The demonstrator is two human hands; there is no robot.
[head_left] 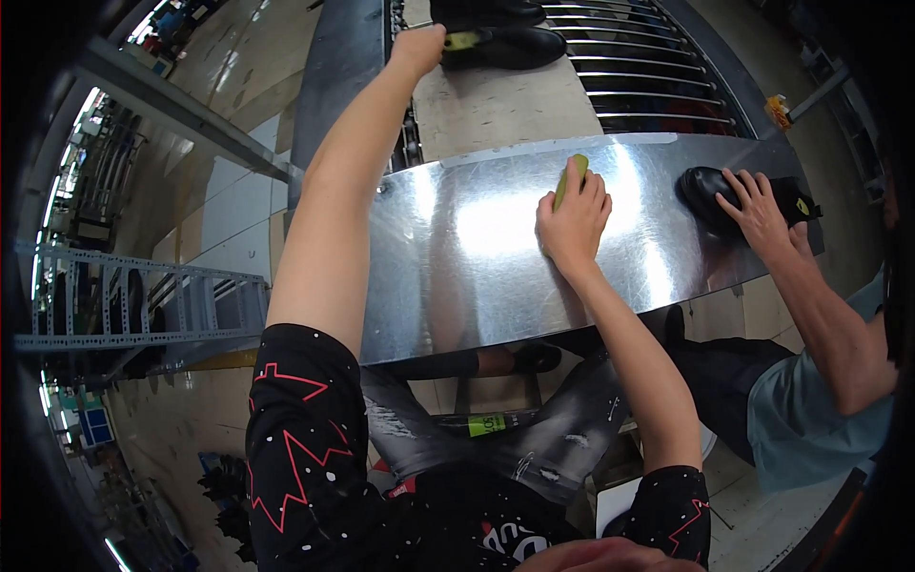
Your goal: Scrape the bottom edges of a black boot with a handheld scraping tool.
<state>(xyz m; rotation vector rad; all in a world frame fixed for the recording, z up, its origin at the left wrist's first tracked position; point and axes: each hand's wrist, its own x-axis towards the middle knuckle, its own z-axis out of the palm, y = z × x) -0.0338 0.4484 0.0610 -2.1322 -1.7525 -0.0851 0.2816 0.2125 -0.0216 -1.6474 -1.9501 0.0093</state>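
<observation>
My left hand (422, 50) reaches to the far end and is closed on the heel end of a black shoe (519, 50) with a yellow-green insole. That shoe is on a pale belt (515, 105), beside another black shoe (486, 11). On the shiny metal tabletop (477, 286), my right hand (577, 221) is wrapped round an olive-green, oblong pad (575, 179), whose exact kind I cannot make out. Its far end sticks out past my fingers; the palm hides the remainder.
At the right, a co-worker's hand (760, 210) rests on a black shoe (710, 195) at the table's edge. Metal rollers (658, 91) run beside the belt. A grey metal rack (143, 296) stands at the left. My legs are under the table.
</observation>
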